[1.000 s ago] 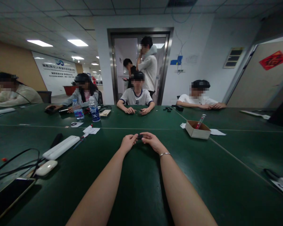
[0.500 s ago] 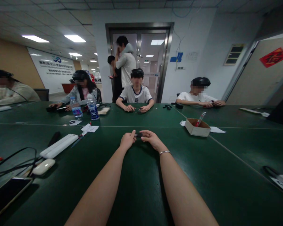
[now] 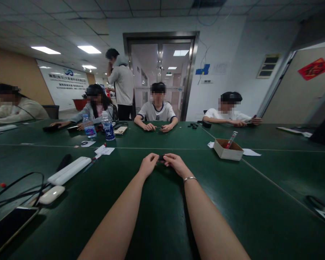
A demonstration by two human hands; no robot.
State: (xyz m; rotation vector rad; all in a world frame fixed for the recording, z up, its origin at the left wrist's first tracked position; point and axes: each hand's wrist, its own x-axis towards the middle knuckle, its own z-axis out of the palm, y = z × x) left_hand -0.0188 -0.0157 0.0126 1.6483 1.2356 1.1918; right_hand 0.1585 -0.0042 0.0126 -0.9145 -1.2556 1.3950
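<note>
A small black object (image 3: pixel 161 157) is held between my two hands, just above the green table (image 3: pixel 162 202); it is too small and too covered by fingers to name its kind. My left hand (image 3: pixel 148 164) is closed, with thumb and fingertips pinching the object's left end. From the other side, my right hand (image 3: pixel 175 164) pinches its right end. The fingertips of both hands are close together. A bracelet (image 3: pixel 190 178) circles my right wrist.
At left lie a white power strip (image 3: pixel 69 170), cables, a white case (image 3: pixel 52 195) and a phone (image 3: pixel 12 224). Two bottles (image 3: pixel 108 126) stand further back. An open box (image 3: pixel 228 149) with a tube-like item sits right. Several people sit around the table; one person stands behind.
My hands have drawn closer together around the black object, the left hand's fingers now folded over more. The standing person has moved left, and the view has tilted slightly up.
</note>
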